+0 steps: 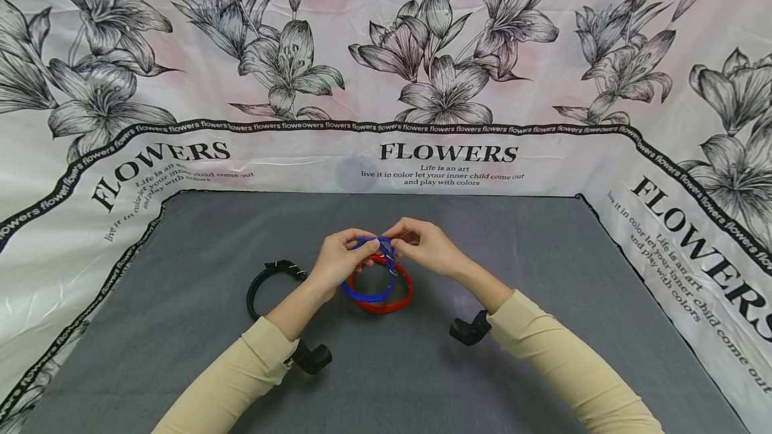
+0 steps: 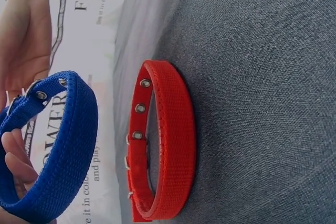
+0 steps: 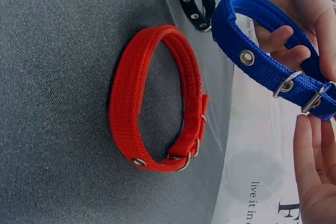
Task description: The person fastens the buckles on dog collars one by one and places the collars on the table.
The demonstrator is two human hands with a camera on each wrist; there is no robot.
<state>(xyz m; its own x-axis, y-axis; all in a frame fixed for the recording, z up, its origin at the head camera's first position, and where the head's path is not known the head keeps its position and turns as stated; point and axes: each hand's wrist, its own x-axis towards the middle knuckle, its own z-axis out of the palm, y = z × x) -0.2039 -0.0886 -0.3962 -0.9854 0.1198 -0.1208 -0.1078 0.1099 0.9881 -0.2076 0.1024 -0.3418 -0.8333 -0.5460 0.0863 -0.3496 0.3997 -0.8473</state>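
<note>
A blue pet collar [image 1: 369, 299], buckled into a loop, is held up between both hands. My left hand [image 1: 338, 260] grips its left side, thumb on top, with fingertips [image 2: 20, 156] showing inside the loop in the left wrist view. With thumb and index finger, my right hand [image 1: 428, 246] pinches the collar near its metal buckle [image 3: 313, 99]. A D-ring [image 3: 286, 85] and an eyelet [image 3: 247, 57] sit along the strap. Below it, a red collar [image 1: 386, 309], also buckled, stands on edge on the grey cloth, partly overlapped by the blue loop in the head view.
To the left of my left hand lies a black collar [image 1: 252, 297], partly hidden by that wrist. Black wrist cameras [image 1: 312, 359] hang at both cuffs. A flower-printed curtain [image 1: 338, 159] borders the grey tabletop [image 1: 386, 380] at the back and sides.
</note>
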